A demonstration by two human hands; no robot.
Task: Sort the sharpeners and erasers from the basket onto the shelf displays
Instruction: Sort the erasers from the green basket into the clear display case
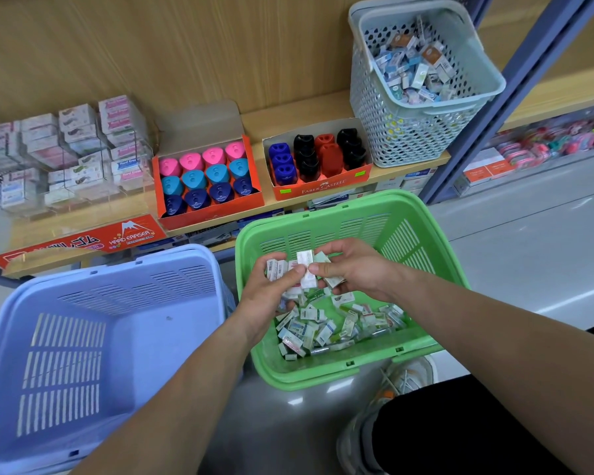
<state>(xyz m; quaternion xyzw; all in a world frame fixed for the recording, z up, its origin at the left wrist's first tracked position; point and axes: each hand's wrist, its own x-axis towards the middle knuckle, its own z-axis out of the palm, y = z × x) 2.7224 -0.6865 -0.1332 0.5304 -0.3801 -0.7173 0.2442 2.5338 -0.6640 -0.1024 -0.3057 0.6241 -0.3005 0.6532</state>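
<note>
Two hands picking erasers (277, 269) in one green basket (323, 376).
The left hand (268, 294) is gripping several erasers, the right hand (357, 269) is pinching a few, both over the green basket; at its 11 o'clock one red box (210, 214) is showing twelve sharpeners (216, 173).

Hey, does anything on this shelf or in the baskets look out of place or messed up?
Nothing looks spilled or damaged. One oddity: the red Hard Eraser card lies flat at the front edge of the shelf, like a display header laid down. The erasers in the green basket are a loose jumble.
</note>
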